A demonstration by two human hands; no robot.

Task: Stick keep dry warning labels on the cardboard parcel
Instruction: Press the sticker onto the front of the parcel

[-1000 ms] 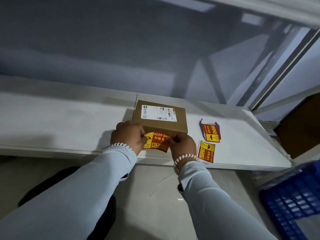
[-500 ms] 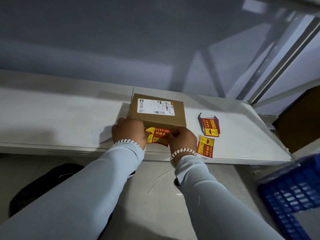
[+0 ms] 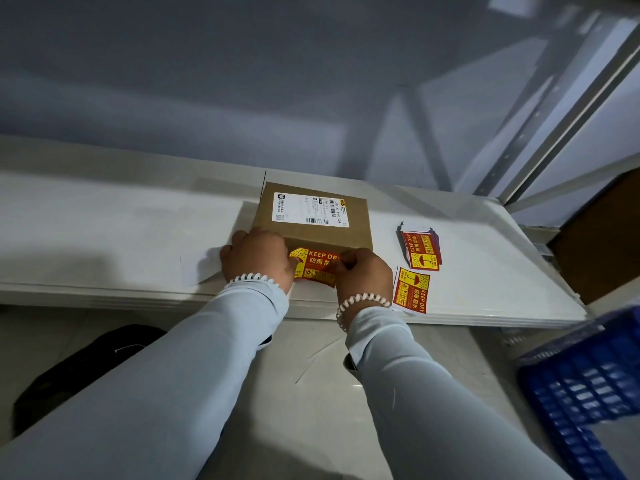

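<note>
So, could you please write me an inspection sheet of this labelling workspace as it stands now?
Surface: white shelf board, pale, with a seam behind the parcel.
Job's things: cardboard parcel flat on the board, white shipping label on top; a keep dry label held against its near side; a loose label and a small label stack to its right.
Clutter: white paper scrap left of the parcel.
Grips: left hand and right hand each pinch one end of the keep dry label.
Cables: nothing seen.
Surroundings: blue crate lower right, dark object on the floor, metal rack posts.
</note>
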